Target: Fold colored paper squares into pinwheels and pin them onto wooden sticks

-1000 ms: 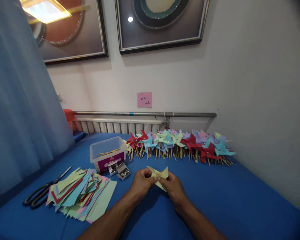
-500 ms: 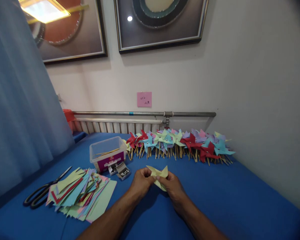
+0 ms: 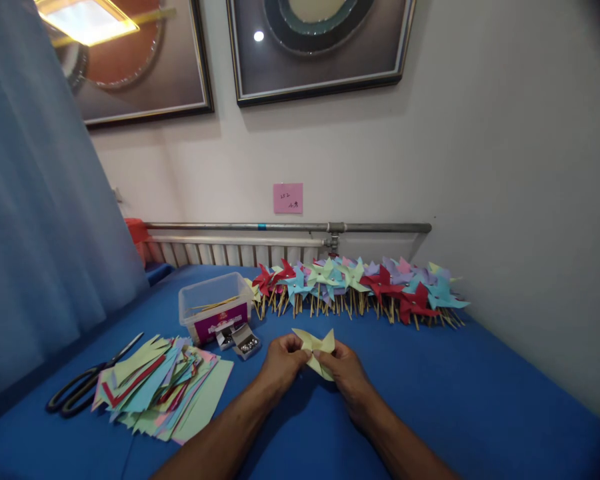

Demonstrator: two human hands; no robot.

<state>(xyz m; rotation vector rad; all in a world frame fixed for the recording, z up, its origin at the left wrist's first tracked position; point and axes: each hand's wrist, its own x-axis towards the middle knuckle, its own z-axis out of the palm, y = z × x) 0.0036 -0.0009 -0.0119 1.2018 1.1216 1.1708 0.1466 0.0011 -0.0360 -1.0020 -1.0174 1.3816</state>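
A sheet of pale yellow paper (image 3: 323, 345), folded into pointed pinwheel blades, is held up between the two hands just above the blue counter (image 3: 420, 400), in front of the person. The left hand (image 3: 283, 360) has its grip pinched on one side of it, and the right hand (image 3: 349, 373) is clamped on the other, with both thumbs nearly meeting at the middle. The step in hand seems to be gathering the folded points at the centre; whether a pin already goes through there is too small to tell. From here, the move would call for keeping the layers pressed together while a fastener is set and a stick joined. Small boxes of metal pins (image 3: 247, 344) sit near the left hand, beside a plastic tub (image 3: 215, 290) with sticks (image 3: 219, 304); mounted pinwheels (image 3: 355, 278) lie massed behind.
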